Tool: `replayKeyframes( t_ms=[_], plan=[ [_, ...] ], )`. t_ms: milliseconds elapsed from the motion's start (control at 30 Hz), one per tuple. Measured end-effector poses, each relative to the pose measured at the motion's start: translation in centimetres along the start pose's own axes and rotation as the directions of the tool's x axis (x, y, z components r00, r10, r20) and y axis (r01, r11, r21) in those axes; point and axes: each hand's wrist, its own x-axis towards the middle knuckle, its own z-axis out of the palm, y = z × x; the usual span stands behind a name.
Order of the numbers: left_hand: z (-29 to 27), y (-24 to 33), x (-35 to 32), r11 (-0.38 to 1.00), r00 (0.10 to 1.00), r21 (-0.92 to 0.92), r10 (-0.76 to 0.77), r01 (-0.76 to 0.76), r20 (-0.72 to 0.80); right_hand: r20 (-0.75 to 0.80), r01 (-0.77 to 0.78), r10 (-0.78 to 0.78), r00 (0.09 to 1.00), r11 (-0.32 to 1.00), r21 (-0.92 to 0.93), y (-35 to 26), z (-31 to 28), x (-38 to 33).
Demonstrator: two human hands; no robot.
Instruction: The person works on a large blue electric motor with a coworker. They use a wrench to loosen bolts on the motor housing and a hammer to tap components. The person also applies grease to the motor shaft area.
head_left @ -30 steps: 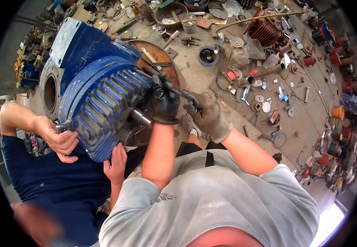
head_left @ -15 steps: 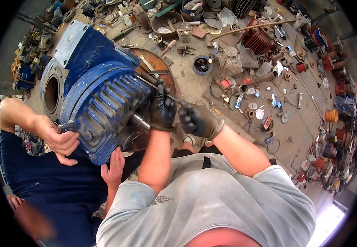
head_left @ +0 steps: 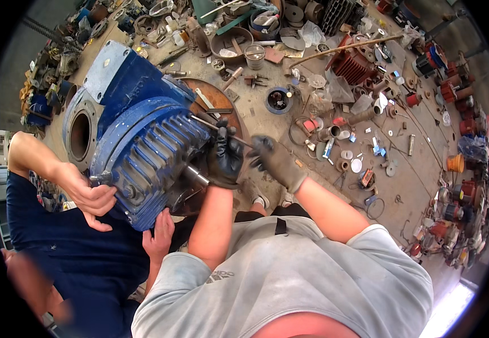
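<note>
A long thin metal rod [head_left: 205, 122] slants from the ribbed edge of the blue gearbox housing [head_left: 148, 146] toward my hands; its exact kind is unclear. My gloved left hand [head_left: 226, 162] is curled around the rod's middle, close beside the housing and its bare steel shaft [head_left: 198, 176]. At the rod's near end is my gloved right hand [head_left: 278, 163], its fingers loosely bent and slightly spread around it. On the left, a co-worker's hand [head_left: 92, 197] grips the housing's corner fitting, and their other hand [head_left: 158, 234] touches its lower edge.
The housing rests by a round rusty plate [head_left: 236, 115]. Beyond lie a small blue-rimmed part [head_left: 279, 100], metal buckets [head_left: 232, 44], a long stick [head_left: 346, 49] and a red finned casing [head_left: 352, 65]. Scattered parts and tools cover the floor to the right.
The view has shifted slightly, so the housing sits a little further right and lower. My right hand's fingers have loosened and spread at the rod's end. The co-worker's hands stay on the housing.
</note>
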Motion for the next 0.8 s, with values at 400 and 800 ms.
replayKeyframes(
  t_ms=[400,800],
  plan=[
    [-1.0,-0.3,0.6,0.994,0.998,0.11,0.033,-0.026,-0.061,0.232,0.118,-0.089,0.969,0.986,-0.116,-3.8,-0.4,-3.3],
    [-2.6,-0.4,-0.3,0.978,0.995,0.193,0.065,-0.079,0.079,-0.018,0.25,-0.306,0.952,0.81,-0.531,0.2,0.2,-1.7]
  ],
)
